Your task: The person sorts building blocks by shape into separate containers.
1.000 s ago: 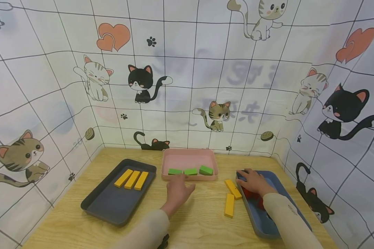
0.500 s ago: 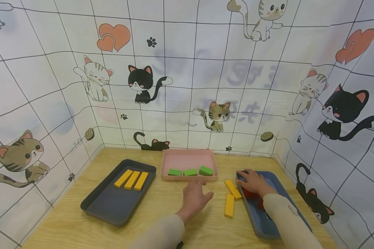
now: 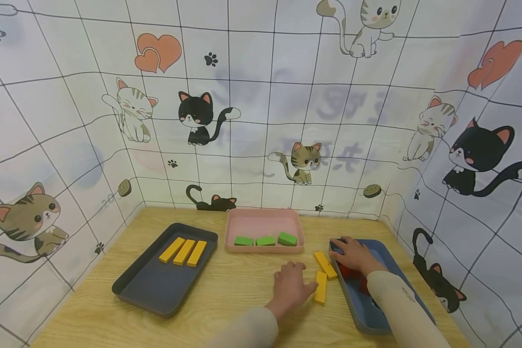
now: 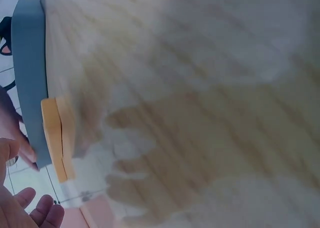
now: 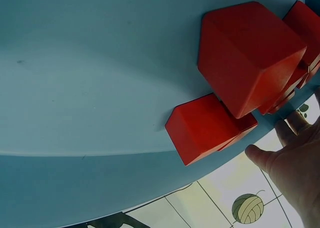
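My left hand (image 3: 290,288) hovers over the table just left of two yellow blocks, holding nothing, with its thumb close to the nearer yellow block (image 3: 319,288). The farther yellow block (image 3: 325,265) lies slanted against that one, beside a blue tray. In the left wrist view, my left hand (image 4: 22,208) shows loosely bent, spread fingers apart from the blocks. My right hand (image 3: 354,254) reaches over the left rim of the blue tray (image 3: 376,316), above several red blocks (image 3: 351,271). In the right wrist view, its fingers are at the tray's edge, beside the red blocks (image 5: 250,58), gripping none.
A dark grey tray (image 3: 150,292) on the left holds three yellow blocks (image 3: 184,252) side by side. At the back, a pink tray (image 3: 264,221) holds three green blocks (image 3: 266,240) along its front wall. A cat-printed cloth (image 3: 252,121) surrounds the wooden table (image 3: 217,290).
My left hand has moved right and nearer to me, from the pink tray's front edge to beside the yellow blocks. My right hand has stayed at the blue tray.
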The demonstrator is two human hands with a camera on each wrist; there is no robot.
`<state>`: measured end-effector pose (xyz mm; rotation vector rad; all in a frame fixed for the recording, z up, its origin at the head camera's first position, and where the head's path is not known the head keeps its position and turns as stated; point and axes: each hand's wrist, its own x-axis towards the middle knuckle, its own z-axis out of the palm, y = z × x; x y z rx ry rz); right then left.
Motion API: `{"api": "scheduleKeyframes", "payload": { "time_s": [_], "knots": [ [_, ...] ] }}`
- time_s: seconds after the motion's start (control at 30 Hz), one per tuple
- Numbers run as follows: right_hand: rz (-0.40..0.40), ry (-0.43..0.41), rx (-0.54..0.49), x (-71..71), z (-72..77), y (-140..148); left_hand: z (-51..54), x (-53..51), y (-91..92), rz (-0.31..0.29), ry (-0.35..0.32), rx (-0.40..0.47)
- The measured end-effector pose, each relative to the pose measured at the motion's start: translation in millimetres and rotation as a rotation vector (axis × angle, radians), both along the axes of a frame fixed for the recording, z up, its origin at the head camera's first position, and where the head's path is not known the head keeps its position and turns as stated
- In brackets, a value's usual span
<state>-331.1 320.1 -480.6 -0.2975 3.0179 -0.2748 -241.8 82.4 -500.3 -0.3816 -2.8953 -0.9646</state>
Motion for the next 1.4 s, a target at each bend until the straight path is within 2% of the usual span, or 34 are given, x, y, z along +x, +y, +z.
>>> {"api": "scheduleKeyframes", "payload": {
  "time_s": [0.2,0.33,0.53,0.73,0.87,1.07,1.2,1.4],
  "knots": [
    [-0.018,-0.001,0.010,-1.1,-2.0,-1.2,-7.6,0.6,12.0,-0.011,-0.014,-0.049],
    [-0.026,0.001,0.015,-1.2,-2.2,-1.6,-8.5,1.8,19.7,-0.006,-0.040,-0.074],
    [-0.032,-0.002,0.016,0.2,-2.5,-1.2,-11.8,5.4,32.8,-0.007,-0.023,-0.173],
    [-0.015,0.011,0.013,2.8,-0.2,-1.4,-14.6,4.1,37.6,-0.020,-0.014,-0.251],
    [0.000,0.016,-0.001,3.5,1.1,-1.1,-13.4,0.9,34.6,-0.019,-0.019,-0.307],
    [0.009,0.023,-0.004,2.9,0.9,-0.4,-12.7,-3.0,22.2,-0.010,0.029,-0.364],
    [0.015,0.025,-0.001,2.4,0.3,-0.3,-14.4,-7.0,12.3,-0.010,0.028,-0.354],
    [0.011,0.017,-0.005,3.2,-0.4,-0.3,-15.8,-12.5,-3.9,-0.009,0.035,-0.288]
  ]
}}
